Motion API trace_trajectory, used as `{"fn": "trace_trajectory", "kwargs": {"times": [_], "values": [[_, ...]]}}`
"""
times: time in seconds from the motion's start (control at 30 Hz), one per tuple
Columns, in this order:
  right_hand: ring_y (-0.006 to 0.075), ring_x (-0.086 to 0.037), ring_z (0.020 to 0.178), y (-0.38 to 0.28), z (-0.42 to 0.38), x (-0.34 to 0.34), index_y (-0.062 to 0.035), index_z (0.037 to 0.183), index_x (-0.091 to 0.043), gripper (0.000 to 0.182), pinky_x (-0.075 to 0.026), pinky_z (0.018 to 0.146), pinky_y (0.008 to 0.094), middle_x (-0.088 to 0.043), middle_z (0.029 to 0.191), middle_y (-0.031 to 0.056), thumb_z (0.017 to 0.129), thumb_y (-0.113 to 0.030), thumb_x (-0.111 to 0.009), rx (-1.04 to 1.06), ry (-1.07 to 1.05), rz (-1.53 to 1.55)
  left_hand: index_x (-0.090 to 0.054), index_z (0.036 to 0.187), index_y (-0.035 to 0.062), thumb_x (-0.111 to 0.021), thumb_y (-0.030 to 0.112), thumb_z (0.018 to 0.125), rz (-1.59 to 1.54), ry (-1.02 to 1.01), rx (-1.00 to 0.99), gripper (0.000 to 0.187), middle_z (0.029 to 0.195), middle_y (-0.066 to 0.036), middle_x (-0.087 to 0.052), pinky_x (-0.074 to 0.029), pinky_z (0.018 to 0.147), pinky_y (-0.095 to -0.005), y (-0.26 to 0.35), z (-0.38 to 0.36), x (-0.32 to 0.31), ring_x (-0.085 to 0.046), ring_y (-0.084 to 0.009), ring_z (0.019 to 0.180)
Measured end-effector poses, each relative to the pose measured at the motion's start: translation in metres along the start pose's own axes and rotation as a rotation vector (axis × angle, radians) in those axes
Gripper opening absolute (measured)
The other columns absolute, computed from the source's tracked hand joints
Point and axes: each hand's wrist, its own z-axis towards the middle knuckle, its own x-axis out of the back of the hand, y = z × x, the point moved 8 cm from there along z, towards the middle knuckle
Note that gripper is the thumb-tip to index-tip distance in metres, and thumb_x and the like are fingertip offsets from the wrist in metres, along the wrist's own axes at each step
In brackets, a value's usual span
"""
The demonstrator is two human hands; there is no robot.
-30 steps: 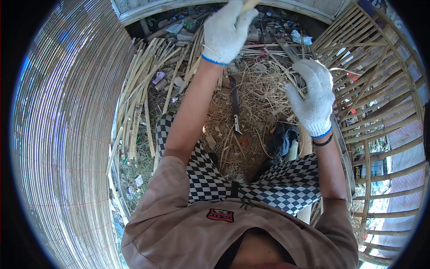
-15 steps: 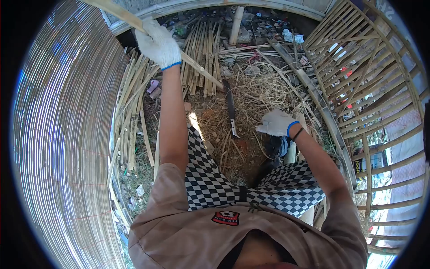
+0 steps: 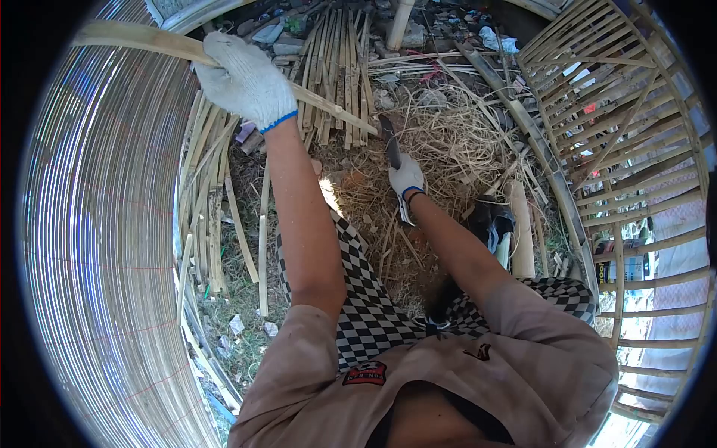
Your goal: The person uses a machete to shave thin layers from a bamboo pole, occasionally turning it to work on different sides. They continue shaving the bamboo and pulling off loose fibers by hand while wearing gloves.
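My left hand (image 3: pixel 250 84), in a white knit glove with a blue cuff, is closed around a long bamboo strip (image 3: pixel 142 39). The strip slants from the upper left down to the middle, its lower end close to a knife's tip. That knife (image 3: pixel 390 142) has a long dark blade and a pale handle end. Also gloved, my right hand (image 3: pixel 407 177) is wrapped around the knife near the base of the blade. The handle end shows beside the wrist, and the fingers are partly hidden.
Split bamboo strips (image 3: pixel 340 71) lie in a bundle ahead, with more strips (image 3: pixel 213 216) at the left. Curly bamboo shavings (image 3: pixel 455 134) cover the ground. A slatted bamboo screen (image 3: pixel 104 224) stands left, a bamboo lattice (image 3: pixel 635 172) right. A bamboo piece (image 3: pixel 520 231) stands near the right knee.
My right hand has moved left from above the right knee and taken hold of the knife. My left hand has come slightly nearer and left, with the bamboo strip still in it.
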Motion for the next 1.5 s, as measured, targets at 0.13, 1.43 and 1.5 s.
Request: {"fn": "trace_trajectory", "kwargs": {"times": [0.13,1.43,1.5], "values": [[0.0392,-0.065,0.115,-0.011,0.038,-0.011,-0.001,0.135,-0.053,0.058,-0.056,0.095,0.0468,-0.061,0.128,0.0239,0.09,-0.033,-0.072,-0.067,0.01,-0.154,-0.057,0.103,0.002,-0.06,0.032,0.106,-0.026,-0.025,0.063,0.03,0.077,-0.003,-0.057,-0.041,0.044,-0.0202,-0.007,0.005,0.009,-0.05,-0.0052,0.054],[0.016,-0.066,0.063,0.029,0.029,-0.073,-0.004,0.12,-0.057,0.03,-0.052,0.052,0.033,-0.07,0.09,0.0081,0.101,-0.025,-0.065,-0.368,-0.327,0.875,-0.053,0.093,0.0062,-0.054,0.029,0.108,0.001,-0.119,-0.016,0.027,0.069,-0.002,-0.052,-0.035,0.041,-0.0238,-0.005,0.004,-0.005,-0.042,-0.0056,0.05],[0.0157,-0.066,0.065,0.029,0.028,-0.075,-0.0055,0.121,-0.058,0.031,-0.052,0.053,0.0321,-0.07,0.09,0.0067,0.104,-0.031,-0.06,-0.382,-0.366,1.006,-0.052,0.092,0.0064,-0.054,0.029,0.108,0.004,-0.108,-0.031,0.027,0.069,-0.002,-0.052,-0.034,0.041,-0.0238,-0.001,0.003,-0.007,-0.042,-0.0058,0.05]]}}
